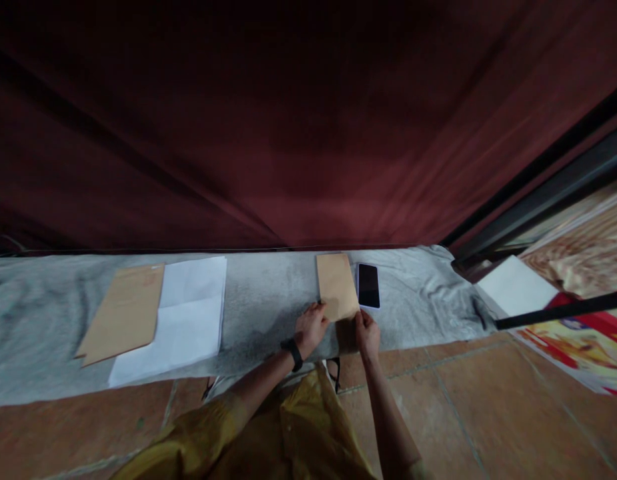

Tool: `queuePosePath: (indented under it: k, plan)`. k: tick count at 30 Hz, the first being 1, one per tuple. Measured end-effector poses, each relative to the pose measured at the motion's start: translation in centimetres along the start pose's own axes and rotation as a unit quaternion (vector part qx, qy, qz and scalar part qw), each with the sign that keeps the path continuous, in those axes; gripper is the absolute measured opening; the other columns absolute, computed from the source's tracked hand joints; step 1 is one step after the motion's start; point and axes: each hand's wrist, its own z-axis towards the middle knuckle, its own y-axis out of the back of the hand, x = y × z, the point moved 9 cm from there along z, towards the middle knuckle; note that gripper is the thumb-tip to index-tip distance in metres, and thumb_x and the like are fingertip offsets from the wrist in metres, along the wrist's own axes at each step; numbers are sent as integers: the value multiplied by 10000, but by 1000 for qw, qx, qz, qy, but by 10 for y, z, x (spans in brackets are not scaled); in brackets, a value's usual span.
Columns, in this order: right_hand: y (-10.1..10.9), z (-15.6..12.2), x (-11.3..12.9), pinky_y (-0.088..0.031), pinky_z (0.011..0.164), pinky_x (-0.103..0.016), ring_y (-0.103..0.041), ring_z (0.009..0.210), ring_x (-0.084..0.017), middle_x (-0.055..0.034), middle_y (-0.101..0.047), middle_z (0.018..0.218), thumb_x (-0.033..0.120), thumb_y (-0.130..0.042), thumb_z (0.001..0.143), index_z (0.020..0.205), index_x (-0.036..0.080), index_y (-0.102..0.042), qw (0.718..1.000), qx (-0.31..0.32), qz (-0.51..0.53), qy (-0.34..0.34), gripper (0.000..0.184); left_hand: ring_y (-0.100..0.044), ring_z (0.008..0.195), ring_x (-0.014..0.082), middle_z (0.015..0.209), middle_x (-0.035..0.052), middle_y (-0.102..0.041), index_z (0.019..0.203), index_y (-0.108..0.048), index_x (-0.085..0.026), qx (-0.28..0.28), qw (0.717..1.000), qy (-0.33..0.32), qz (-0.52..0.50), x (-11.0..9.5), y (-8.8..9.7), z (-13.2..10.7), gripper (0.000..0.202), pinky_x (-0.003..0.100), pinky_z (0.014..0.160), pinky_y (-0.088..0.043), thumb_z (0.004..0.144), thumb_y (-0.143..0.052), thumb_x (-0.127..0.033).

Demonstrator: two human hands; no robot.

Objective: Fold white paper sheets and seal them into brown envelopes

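Note:
A brown paper envelope (337,283) lies on the grey cloth (268,287) in front of me. My left hand (311,327), with a dark band on its wrist, pinches the envelope's near left corner. At the near right corner, my right hand (368,333) has its fingers closed on the edge. A darker brown piece (346,337) shows below the near edge, between the hands; whether it is the envelope's flap or a separate sheet I cannot tell. Just right of the envelope lies a phone (368,285) with a dark screen.
On the left, several brown envelopes (126,310) overlap a stack of white paper sheets (193,313). A dark red curtain (308,147) hangs behind the cloth. Toward the right are a black metal frame (538,193), a white sheet (518,287) and a colourful printed sheet (583,347).

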Motion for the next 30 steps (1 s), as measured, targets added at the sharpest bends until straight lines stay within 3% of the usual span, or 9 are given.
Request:
queuePosePath:
  k: [6,12,19,22,24,27,30]
  plan:
    - [0,0,-5,-510,892,-411,-693,1059,-342,-172,-748,1129,530,-402,893,1181,126,-733,1000,5,-5,-7,597,-622,1093,249,1193,126,-657,1257,-628,-167,-10,999,-33,17,-8,1,-6,368,335,940,-483,906,-525,-119]
    - [2,-2,-3,-498,881,-408,-677,1077,-351,-175,-744,1130,560,-401,888,1242,124,-701,1000,2,-3,-10,637,-571,1185,236,1252,111,-608,1322,-565,-174,-7,999,-52,14,-11,0,-12,420,347,1027,-461,904,-544,-143]
    - [20,-19,-9,-491,736,-343,-669,805,-270,-110,-730,885,608,-483,871,1374,93,-583,997,-50,49,-30,727,-564,1208,228,1313,103,-568,1340,-560,-208,-41,997,-70,-13,1,10,-30,446,371,1057,-474,895,-573,-185]
    - [18,-38,-4,-499,783,-342,-653,840,-239,-82,-713,920,603,-502,888,1371,127,-575,993,-39,108,-4,682,-511,1296,264,1368,117,-550,1321,-581,-200,-91,994,-68,0,30,32,-46,430,443,1113,-439,891,-576,-198]
    - [4,-54,3,-507,834,-349,-652,936,-244,-98,-716,1026,598,-529,881,1287,152,-634,989,-2,149,13,612,-488,1327,266,1405,118,-531,1335,-573,-212,-142,989,-50,10,62,56,-62,425,469,1121,-432,910,-552,-214]
    - [-36,-77,16,-521,860,-372,-650,988,-262,-110,-722,1099,587,-586,846,1132,174,-711,979,83,184,20,518,-474,1344,271,1435,124,-512,1387,-528,-226,-214,976,-21,48,115,95,-94,440,492,1108,-438,948,-502,-242]
    - [-93,-98,33,-550,706,-364,-652,763,-227,-98,-741,970,591,-604,825,1063,186,-739,959,188,212,-8,489,-388,1423,343,1516,180,-441,1426,-491,-180,-263,956,22,126,163,128,-132,493,551,1114,-401,956,-525,-326]
